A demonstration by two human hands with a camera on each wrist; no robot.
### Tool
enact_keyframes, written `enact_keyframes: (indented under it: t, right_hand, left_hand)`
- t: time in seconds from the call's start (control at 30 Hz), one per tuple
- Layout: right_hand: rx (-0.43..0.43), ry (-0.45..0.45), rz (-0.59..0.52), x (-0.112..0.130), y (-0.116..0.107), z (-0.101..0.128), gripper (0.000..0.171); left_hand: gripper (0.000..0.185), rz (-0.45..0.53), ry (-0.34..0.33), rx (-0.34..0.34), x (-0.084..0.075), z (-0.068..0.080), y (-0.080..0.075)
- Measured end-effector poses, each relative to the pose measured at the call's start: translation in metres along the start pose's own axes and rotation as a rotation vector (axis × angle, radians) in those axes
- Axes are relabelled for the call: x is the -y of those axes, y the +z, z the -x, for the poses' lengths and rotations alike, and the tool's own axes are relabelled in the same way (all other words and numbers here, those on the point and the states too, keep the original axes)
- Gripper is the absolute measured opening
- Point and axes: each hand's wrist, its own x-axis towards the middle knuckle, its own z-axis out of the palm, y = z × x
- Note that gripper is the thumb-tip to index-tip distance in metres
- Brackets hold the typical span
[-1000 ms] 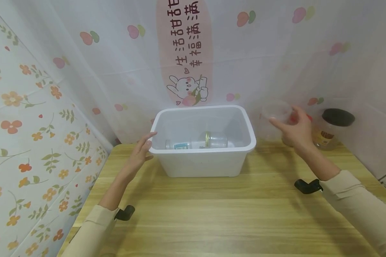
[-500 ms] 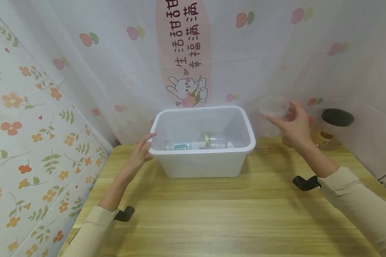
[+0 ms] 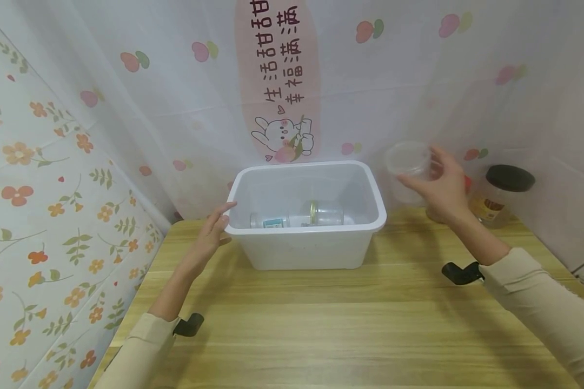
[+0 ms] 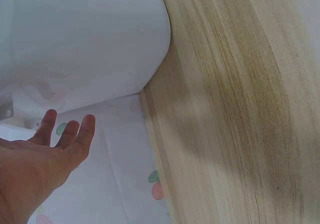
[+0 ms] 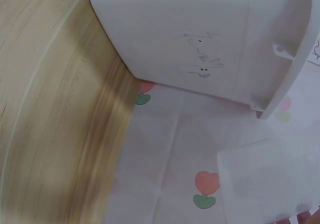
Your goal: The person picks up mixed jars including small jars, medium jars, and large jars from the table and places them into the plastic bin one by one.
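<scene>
My right hand point(image 3: 445, 186) grips a clear plastic jar point(image 3: 409, 162) to the right of the white bin point(image 3: 304, 248), raised in front of the curtain. Its translucent wall point(image 5: 270, 179) fills the lower right of the right wrist view, with red ridges beside my fingertips. My left hand point(image 3: 206, 237) rests at the bin's left front corner, fingertips at the rim; its fingers point(image 4: 85, 131) are extended in the left wrist view. Inside the bin lie a glass jar with a gold lid point(image 3: 331, 215) and a clear jar with a blue label point(image 3: 274, 222).
A jar with a black lid point(image 3: 501, 194) stands at the table's back right. Beside it, a red lid point(image 3: 468, 183) shows from behind my right hand, the rest mostly hidden. A printed curtain point(image 3: 370, 92) hangs right behind the wooden table point(image 3: 311, 324).
My right hand has moved slightly left and up, carrying the clear jar closer to the bin. My left hand stays at the rim.
</scene>
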Motion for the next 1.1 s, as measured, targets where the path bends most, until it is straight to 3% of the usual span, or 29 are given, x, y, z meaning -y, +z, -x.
enact_keyframes:
  t: [0.43, 1.1]
  right_hand:
    - [-0.001, -0.090, 0.027, 0.008, 0.004, -0.002, 0.087]
    - [0.017, -0.083, -0.003, 0.027, 0.015, -0.009, 0.090]
  left_hand:
    - [0.051, 0.007, -0.006, -0.002, 0.000, 0.001, 0.002]
    - [0.051, -0.006, -0.010, -0.012, 0.001, -0.001, 0.000]
